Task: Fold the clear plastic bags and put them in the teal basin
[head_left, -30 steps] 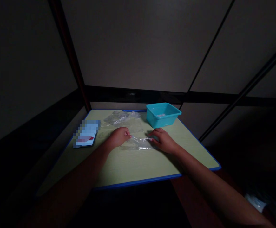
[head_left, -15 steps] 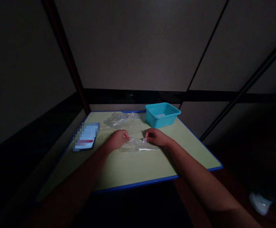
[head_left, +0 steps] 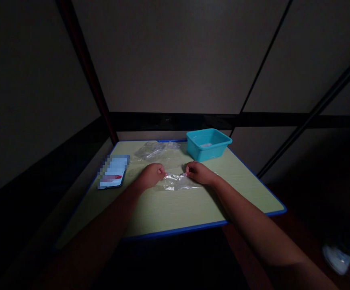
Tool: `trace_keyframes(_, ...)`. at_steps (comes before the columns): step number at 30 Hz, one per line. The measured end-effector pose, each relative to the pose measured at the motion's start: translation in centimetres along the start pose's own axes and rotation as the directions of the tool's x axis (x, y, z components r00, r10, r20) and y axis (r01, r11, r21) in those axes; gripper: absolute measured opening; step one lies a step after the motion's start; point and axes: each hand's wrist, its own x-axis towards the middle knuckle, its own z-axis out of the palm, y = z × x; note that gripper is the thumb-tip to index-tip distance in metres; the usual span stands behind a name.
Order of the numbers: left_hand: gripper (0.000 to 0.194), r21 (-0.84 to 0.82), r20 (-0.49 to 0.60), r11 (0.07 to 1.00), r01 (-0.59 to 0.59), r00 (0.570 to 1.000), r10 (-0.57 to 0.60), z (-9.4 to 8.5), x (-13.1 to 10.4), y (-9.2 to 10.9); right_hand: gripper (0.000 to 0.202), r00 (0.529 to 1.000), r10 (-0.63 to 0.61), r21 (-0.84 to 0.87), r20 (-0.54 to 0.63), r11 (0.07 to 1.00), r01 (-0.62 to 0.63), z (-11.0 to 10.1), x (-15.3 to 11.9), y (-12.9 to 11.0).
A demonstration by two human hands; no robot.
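A clear plastic bag is stretched between my two hands, low over the table. My left hand pinches its edge between thumb and fingers. My right hand grips the same edge a short way to the right, fingers curled in. Part of the bag runs behind the right wrist. Beyond my hands, more crumpled clear plastic lies flat near the table's back edge.
A turquoise plastic basket stands at the back right, with something pale inside. On the left lies a phone with a lit screen, partly blurred. Dark panelled walls close in behind and at the left. A pale object is on the floor at right.
The bag's edge between my hands has been drawn straighter and shows more shine. Both hands keep their pinch. The whole view has shifted slightly.
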Motion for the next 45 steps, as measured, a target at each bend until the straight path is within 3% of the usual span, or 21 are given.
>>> trace_keyframes(8,0.013,0.020,-0.027,1.000,-0.003,1.000,0.004,0.0,-0.1,0.1,0.011,0.999,0.007,-0.068,-0.037,0.998,-0.010,0.1,0.0,-0.1)
trace_keyframes(14,0.009,0.178,-0.094,0.984,-0.009,0.995,0.026,0.1,-0.3,0.7,0.010,0.998,-0.015,-0.161,-0.062,0.987,0.005,0.3,-0.1,-0.2)
trace_keyframes(18,0.013,0.426,-0.242,0.898,-0.113,0.942,0.234,0.7,-1.4,2.1,0.008,0.997,-0.027,-0.219,-0.077,0.976,0.009,0.6,-0.2,-0.5)
trace_keyframes(19,0.018,0.478,-0.237,0.865,-0.153,0.926,0.295,1.0,-1.9,2.7,0.008,0.996,-0.032,-0.234,-0.084,0.972,0.011,0.6,-0.3,-0.5)
trace_keyframes(24,0.044,0.513,0.073,0.727,-0.455,0.868,0.492,3.8,-4.5,5.3,0.003,0.995,-0.041,-0.283,-0.094,0.959,0.012,0.9,-0.4,-0.5)
trace_keyframes(29,0.078,0.525,0.241,0.689,-0.500,0.864,0.443,6.2,-6.3,5.9,0.010,0.999,-0.012,-0.350,-0.051,0.937,-0.006,0.7,-0.4,-0.8)
trace_keyframes(37,0.084,0.551,0.289,0.719,-0.423,0.905,0.311,6.6,-5.9,4.9,0.020,0.993,0.051,-0.438,-0.109,0.894,-0.094,0.8,-0.9,-1.8)
trace_keyframes(45,0.082,0.549,0.278,0.734,-0.400,0.915,0.291,6.7,-5.4,4.3,0.032,0.993,0.053,-0.444,-0.103,0.891,-0.094,0.9,-0.9,-1.9)
